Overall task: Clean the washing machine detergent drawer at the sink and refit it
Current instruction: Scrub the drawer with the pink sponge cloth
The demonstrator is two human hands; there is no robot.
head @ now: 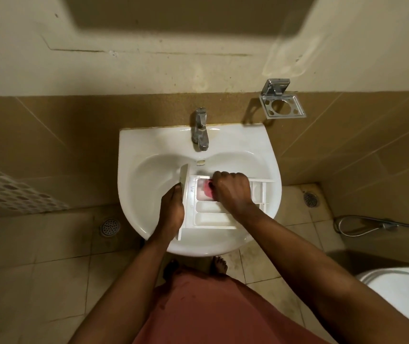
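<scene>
The white detergent drawer [213, 216] lies across the white sink [139, 194], its front panel to the left and its compartments facing up. My left hand [172, 209] grips the front panel end. My right hand [233, 191] is curled round a pink scrubbing thing [207, 188] and holds it down in the far-left compartment. What exactly the pink thing is, I cannot tell; the fingers hide most of it.
A chrome tap [200, 130] stands at the sink's back; no water stream shows. A metal holder [281, 101] hangs on the wall at right. Floor drains [110, 227] [311, 199], a hose [362, 225] and a toilet [402, 289] surround the sink.
</scene>
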